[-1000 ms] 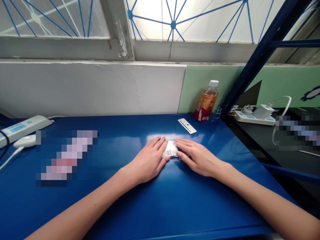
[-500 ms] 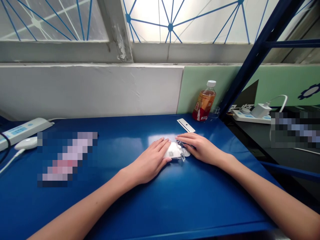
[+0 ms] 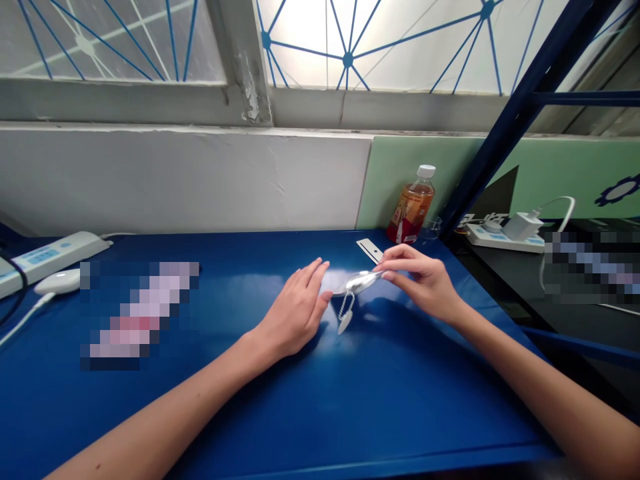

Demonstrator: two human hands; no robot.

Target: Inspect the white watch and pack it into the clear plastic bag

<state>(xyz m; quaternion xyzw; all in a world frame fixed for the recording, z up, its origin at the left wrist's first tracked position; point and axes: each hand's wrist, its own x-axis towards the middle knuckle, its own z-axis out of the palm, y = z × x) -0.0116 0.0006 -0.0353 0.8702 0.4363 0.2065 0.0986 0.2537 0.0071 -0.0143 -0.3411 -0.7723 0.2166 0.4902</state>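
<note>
Between thumb and fingers, my right hand [image 3: 420, 277] pinches one end of a small clear-and-white plastic packet [image 3: 363, 281], which is tilted and raised off the blue tabletop. From it a short twisted cord or chain dangles with a white oval tag [image 3: 345, 323] at its end. My left hand [image 3: 300, 307] is open, fingers stretched out, close by the packet's left edge; whether the thumb touches it I cannot tell. Behind my right hand lies a flat white card [image 3: 369, 251] with a dark line and dot.
A capped drink bottle [image 3: 413, 205] stands at the back right beside a clear cup [image 3: 431, 227]. On the left are a white power strip [image 3: 55, 257], a white corded device [image 3: 59, 282] and a blurred-out object [image 3: 143, 310]. A blue metal frame [image 3: 493, 143] rises at the right.
The right hand has gone from lying over the packet to pinching it and lifting its right side. The tag now hangs down. My left hand has slid slightly left, off the packet's top.
</note>
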